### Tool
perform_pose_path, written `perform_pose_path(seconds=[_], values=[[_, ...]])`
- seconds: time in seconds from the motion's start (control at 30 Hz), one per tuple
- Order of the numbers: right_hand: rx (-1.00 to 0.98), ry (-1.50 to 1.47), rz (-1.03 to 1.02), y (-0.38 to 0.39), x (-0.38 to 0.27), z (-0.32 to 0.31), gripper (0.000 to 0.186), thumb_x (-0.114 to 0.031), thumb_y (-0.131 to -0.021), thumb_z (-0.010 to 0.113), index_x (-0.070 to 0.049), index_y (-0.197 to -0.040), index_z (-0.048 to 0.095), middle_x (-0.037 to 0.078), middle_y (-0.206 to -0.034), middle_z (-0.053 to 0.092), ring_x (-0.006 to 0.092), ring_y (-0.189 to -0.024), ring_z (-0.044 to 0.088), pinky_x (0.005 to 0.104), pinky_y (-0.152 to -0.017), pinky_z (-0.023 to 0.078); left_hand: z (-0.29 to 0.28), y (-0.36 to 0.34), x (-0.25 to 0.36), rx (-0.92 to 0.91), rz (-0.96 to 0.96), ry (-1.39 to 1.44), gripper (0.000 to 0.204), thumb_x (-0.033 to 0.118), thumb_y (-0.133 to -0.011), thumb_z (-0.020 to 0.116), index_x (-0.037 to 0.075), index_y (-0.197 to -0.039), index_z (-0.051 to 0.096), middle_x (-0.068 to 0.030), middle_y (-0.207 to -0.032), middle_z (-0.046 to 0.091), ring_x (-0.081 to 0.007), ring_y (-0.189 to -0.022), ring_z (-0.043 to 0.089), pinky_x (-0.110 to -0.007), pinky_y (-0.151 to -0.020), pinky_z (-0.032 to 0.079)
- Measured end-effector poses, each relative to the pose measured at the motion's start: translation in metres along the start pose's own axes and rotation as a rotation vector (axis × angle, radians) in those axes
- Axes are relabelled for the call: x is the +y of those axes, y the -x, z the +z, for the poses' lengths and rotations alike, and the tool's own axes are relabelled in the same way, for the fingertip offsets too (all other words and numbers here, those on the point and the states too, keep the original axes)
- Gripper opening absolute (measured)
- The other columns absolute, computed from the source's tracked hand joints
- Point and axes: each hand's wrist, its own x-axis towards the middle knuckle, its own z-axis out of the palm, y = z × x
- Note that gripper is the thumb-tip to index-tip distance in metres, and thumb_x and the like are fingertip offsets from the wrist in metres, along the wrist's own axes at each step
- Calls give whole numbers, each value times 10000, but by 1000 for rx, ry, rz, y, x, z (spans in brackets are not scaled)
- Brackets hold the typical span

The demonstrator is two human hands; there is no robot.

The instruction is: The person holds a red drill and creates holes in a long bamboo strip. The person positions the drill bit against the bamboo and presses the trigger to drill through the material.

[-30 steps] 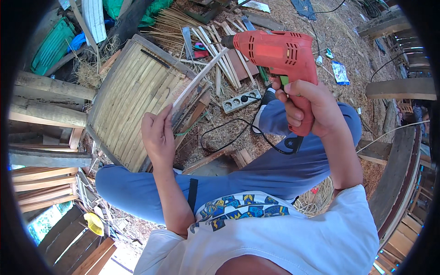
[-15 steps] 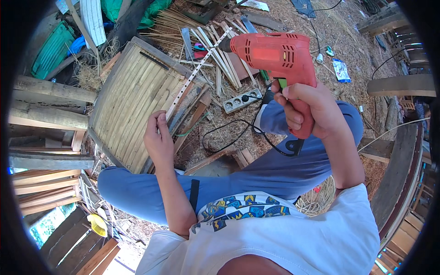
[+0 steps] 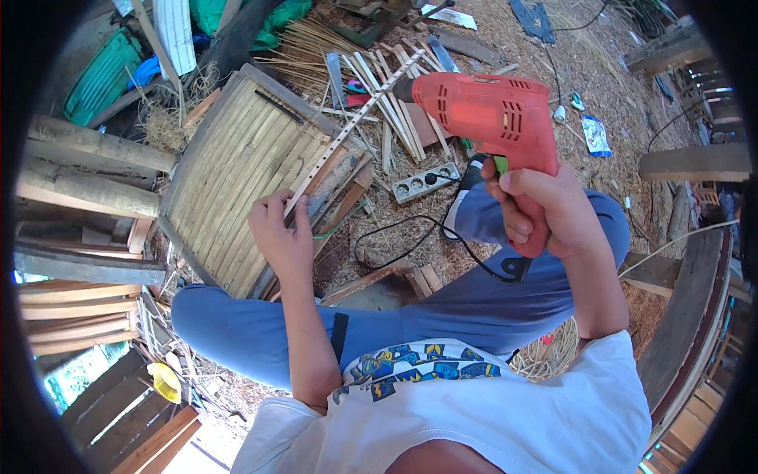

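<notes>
My right hand point(image 3: 539, 207) is wrapped round the handle of a red corded drill point(image 3: 489, 114), with fingers at its green trigger. The drill points left, and its dark chuck is right beside the upper part of a thin, pale strip point(image 3: 338, 146) with a row of small holes. Whether the bit is inside the strip is too small to tell. My left hand point(image 3: 284, 233) is closed on the strip's near end, the thumb somewhat apart from the fingers. Beneath the strip lies a low, slatted wooden panel point(image 3: 237, 170) with a wooden frame.
A white power strip point(image 3: 425, 183) with a black plug lies on the shavings-covered ground, and the drill's black cord point(image 3: 403, 212) loops near my legs. Beyond are loose wood strips point(image 3: 395, 103) and thin sticks point(image 3: 308, 47). Timber beams point(image 3: 87, 197) stand at the left.
The strip and drill have shifted a little to the right and nearer me. My left thumb has spread away from the fingers. The whole view has also shifted slightly.
</notes>
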Motion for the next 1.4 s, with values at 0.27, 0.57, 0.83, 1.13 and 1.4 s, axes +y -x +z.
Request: perform_pose_path(seconds=[0.27,0.57,0.83,1.13,1.4], values=[[61,63,-38,-3,4,4,310,-91,-955,723,15,-1240,660,58,-898,655,122,-501,564,318,-466,456,11,4,6,75,1,-164,212,154,-994,728,134,-1201,770,-97,-1146,668,-347,-1089,607,-497,-964,474],[114,313,-158,-13,8,22,276,-5,-944,703,13,-1219,682,48,-877,664,110,-500,562,300,-455,454,-5,12,8,98,-129,86,281,75,-961,711,151,-1226,765,-112,-1120,643,-363,-1109,584,-505,-991,468],[-9,526,-91,9,-10,67,271,5,-940,680,23,-1210,692,58,-840,672,114,-486,570,291,-432,437,-8,17,-1,140,-102,209,194,43,-916,781,102,-1101,787,-100,-1082,658,-352,-1073,599,-500,-967,483],[-33,685,60,35,-11,110,287,33,-935,694,21,-1222,688,41,-807,663,100,-478,568,278,-410,391,-2,21,-5,174,-177,288,197,-5,-885,765,93,-1047,819,-66,-1064,683,-327,-1065,629,-498,-937,502],[-16,777,163,43,-19,133,288,-2,-939,711,21,-1226,699,29,-787,656,116,-473,571,298,-402,390,-2,23,-2,178,-232,309,157,18,-876,760,96,-988,838,-70,-1033,674,-322,-1055,631,-497,-928,506]])
